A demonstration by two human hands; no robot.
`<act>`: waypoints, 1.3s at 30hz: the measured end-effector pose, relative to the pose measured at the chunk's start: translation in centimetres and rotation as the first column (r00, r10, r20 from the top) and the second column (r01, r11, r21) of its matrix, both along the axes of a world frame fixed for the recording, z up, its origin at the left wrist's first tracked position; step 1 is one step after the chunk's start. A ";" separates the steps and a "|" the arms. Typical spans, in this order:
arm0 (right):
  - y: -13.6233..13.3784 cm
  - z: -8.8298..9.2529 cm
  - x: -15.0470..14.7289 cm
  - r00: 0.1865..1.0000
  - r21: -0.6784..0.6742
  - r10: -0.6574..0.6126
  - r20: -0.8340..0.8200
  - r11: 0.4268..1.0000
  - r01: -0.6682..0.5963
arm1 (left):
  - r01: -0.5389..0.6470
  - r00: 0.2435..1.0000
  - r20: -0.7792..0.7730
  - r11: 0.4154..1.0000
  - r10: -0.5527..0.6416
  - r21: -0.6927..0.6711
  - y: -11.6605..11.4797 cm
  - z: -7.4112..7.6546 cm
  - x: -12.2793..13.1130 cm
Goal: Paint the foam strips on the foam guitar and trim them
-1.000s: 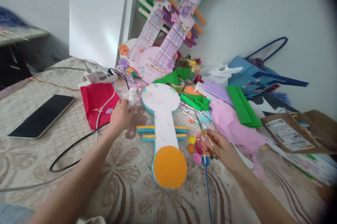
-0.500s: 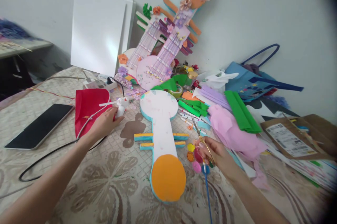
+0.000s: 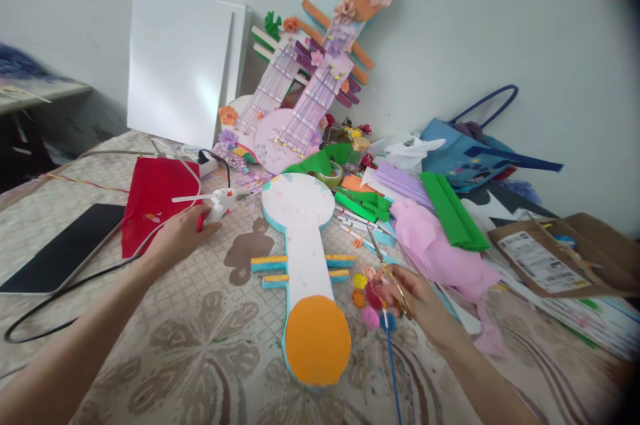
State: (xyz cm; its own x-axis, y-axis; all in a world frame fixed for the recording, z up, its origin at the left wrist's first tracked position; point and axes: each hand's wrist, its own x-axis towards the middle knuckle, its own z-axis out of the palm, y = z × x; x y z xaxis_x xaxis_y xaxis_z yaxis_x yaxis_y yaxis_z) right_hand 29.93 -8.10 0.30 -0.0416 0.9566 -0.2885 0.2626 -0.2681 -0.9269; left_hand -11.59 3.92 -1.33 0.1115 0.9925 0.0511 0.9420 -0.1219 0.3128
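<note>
My left hand [image 3: 187,230] is closed round a white hot glue gun [image 3: 219,206] with a red trigger. A white glue stick sticks out of the gun to the left, over a red sheet [image 3: 155,188]. In my right hand [image 3: 413,292] are gold-handled scissors [image 3: 387,268], blades pointing up and away. Just beside that hand lie small paint pots [image 3: 371,317] and a blue-handled brush [image 3: 391,358]. Between my hands lies a guitar-like cutout [image 3: 306,252], white with blue edges, yellow-topped side pegs and an orange round end.
Decorated guitar-like models [image 3: 320,92] and white boards [image 3: 177,65] lean on the wall. At left are a black tablet-like device [image 3: 63,245] and cables. Green crepe paper [image 3: 453,212], pink crepe paper [image 3: 435,245], a brown package [image 3: 555,258] and a blue bag [image 3: 465,155] crowd the right.
My left hand has drawn the glue gun a little left and nearer, and the red sheet has shifted left. My right hand with the scissors has barely moved. The view has turned slightly.
</note>
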 end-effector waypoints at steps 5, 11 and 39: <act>-0.3 -0.2 0.9 0.999 0.010 -0.038 0.028 0.999 0.038 | -0.086 0.996 -0.034 0.996 0.087 0.030 -1.5 1.3 0.4; -0.7 0.2 1.6 0.996 0.061 -0.066 0.060 0.996 0.063 | -0.161 0.964 -0.159 0.945 0.212 0.286 -5.3 4.0 4.5; -6.1 -2.6 3.7 0.834 0.146 -0.186 0.519 0.981 0.128 | 0.917 0.309 -0.444 0.388 -0.841 -0.097 3.3 1.8 15.0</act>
